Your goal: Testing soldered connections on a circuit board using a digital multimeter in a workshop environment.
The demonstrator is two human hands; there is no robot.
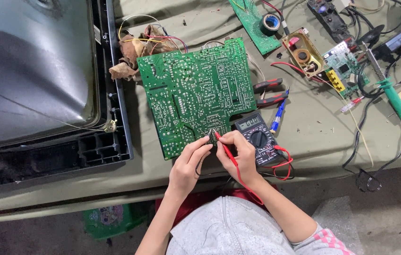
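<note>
A red probe point(224, 150) is being pinched between the fingertips of the right hand point(243, 153), its tip being pressed to the near edge of the large green circuit board point(195, 92). A black probe point(208, 137), barely visible, is being pinched by the left hand point(188, 163) just beside it. A multimeter point(257, 137) is lying near the right hand, with red-handled pliers point(269, 92) beyond, all on the cloth-covered table point(314, 137).

Grey top — pink-checked sleeve point(327, 239)
</note>
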